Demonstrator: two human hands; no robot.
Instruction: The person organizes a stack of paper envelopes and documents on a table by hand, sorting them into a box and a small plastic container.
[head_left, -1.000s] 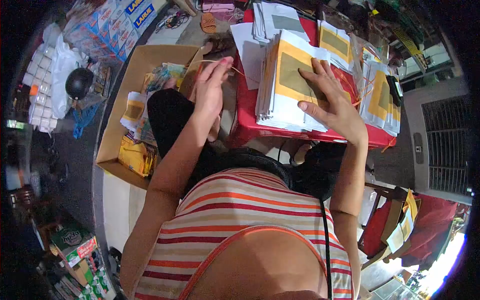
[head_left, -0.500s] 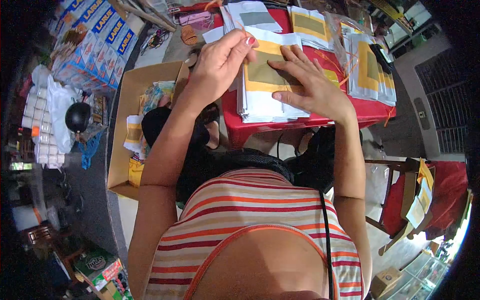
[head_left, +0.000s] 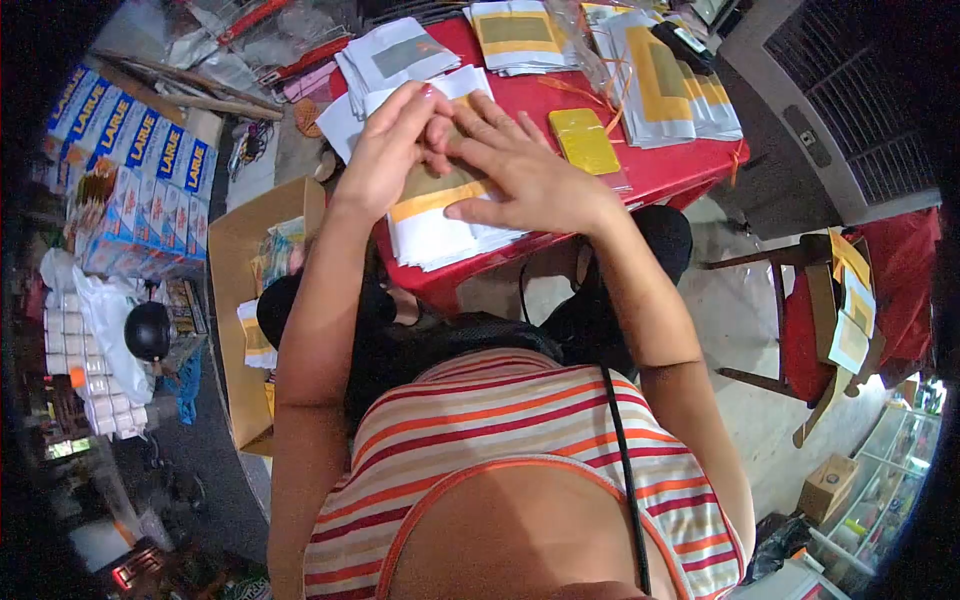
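Note:
A stack of white paper sheets (head_left: 445, 238) with a yellow and tan panel on top lies at the front left of the red table (head_left: 500, 110). My right hand (head_left: 540, 180) rests on the stack, its fingers spread over the panel. Beside it, my left hand (head_left: 385, 150) has its fingers curled together near the top of the stack; what they hold, if anything, is hidden. A yellow block (head_left: 583, 142) lies to the right of my right hand, with orange ties (head_left: 575, 90) above it.
More paper stacks (head_left: 400, 55) stand along the table's back, with a black object (head_left: 683, 47) on the right one (head_left: 650, 80). A cardboard box (head_left: 225, 350) is at the left, a wooden chair (head_left: 775, 270) at the right. Beer cartons (head_left: 150, 130) are piled far left.
The view has turned, so the table appears further left and tilted. My right hand has come closer to my left hand over the stack. The yellow block now shows fully.

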